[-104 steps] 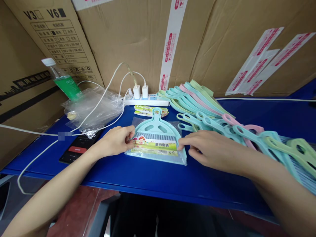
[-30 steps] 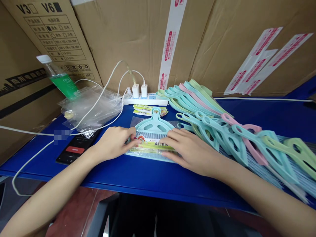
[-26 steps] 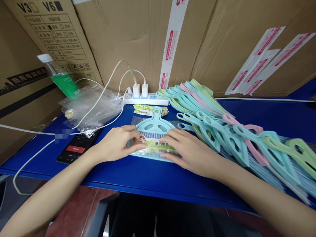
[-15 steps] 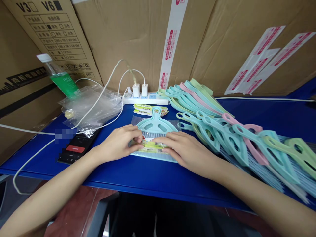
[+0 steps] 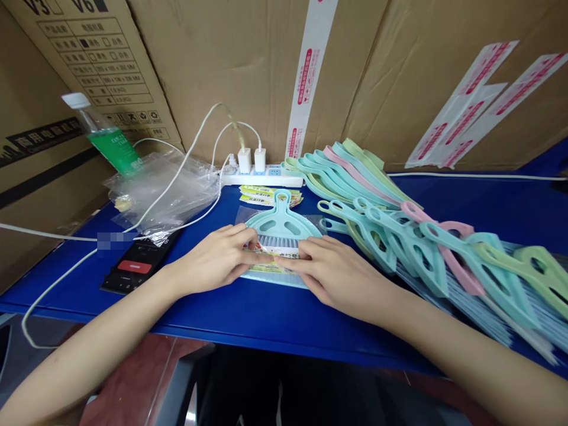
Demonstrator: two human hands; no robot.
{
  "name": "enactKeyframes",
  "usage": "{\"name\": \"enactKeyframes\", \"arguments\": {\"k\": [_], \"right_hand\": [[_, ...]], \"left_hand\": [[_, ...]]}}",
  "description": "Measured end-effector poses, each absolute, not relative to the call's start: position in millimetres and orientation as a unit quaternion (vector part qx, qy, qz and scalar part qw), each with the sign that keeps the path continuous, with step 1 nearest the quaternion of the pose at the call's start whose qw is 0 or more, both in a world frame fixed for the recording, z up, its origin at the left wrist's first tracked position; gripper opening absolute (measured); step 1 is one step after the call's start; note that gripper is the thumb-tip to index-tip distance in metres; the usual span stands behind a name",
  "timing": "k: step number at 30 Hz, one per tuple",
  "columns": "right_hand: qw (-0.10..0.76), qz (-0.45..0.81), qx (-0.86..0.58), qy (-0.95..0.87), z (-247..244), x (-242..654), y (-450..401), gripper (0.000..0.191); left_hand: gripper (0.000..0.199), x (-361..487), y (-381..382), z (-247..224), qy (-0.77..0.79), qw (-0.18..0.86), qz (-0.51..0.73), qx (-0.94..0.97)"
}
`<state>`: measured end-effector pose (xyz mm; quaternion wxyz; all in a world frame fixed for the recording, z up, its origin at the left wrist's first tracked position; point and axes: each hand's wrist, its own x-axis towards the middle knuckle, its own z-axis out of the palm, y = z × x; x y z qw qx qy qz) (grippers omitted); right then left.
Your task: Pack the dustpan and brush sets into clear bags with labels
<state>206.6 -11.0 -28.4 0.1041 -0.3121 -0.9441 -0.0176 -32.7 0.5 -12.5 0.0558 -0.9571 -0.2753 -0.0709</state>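
A light blue dustpan (image 5: 276, 218) with a grey-bristled brush (image 5: 279, 241) lies flat on the blue table, inside or on a clear plastic bag (image 5: 248, 214). Across its lower half is a yellow-and-white printed label card (image 5: 290, 251). My left hand (image 5: 222, 255) is closed at the card's left side, fingertips curled and one digit stretched over its middle. From the right, my right hand (image 5: 331, 269) grips the other side, also reaching a digit inward. The two stretched digits meet or nearly meet. Both hands partly hide the card.
Several dustpan-and-brush sets (image 5: 417, 248) are heaped at right, with stacked dustpans (image 5: 350, 171) behind. More label cards (image 5: 266, 195) lie before a power strip (image 5: 266, 178). Clear bags (image 5: 164, 183), a green-labelled bottle (image 5: 113, 148), a phone (image 5: 137, 263) and white cables are at left. Cardboard boxes (image 5: 239, 71) stand behind.
The stretched digits of both hands have moved inward along the label card, closing the gap between them. The dustpan and surrounding things stay in place; the view has shifted slightly.
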Motion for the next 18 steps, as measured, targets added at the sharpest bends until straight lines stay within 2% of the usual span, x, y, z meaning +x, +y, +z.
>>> {"name": "enactKeyframes", "arguments": {"k": [5,12,18], "right_hand": [[0.101,-0.036,-0.316,-0.943,-29.5,208.4,-12.3,0.039],[0.098,-0.054,-0.319,-0.941,-28.5,209.2,-13.0,0.035],[0.103,-0.047,-0.312,-0.943,-26.8,209.9,-13.1,0.034]], "left_hand": [[0.038,-31.2,-1.0,-11.7,-0.278,0.079,-0.059,-0.955],[0.029,-24.4,-4.8,-18.4,-0.208,0.187,-0.065,-0.958],[0.032,-27.2,-2.6,-19.1,-0.194,0.129,-0.082,-0.969]]}}
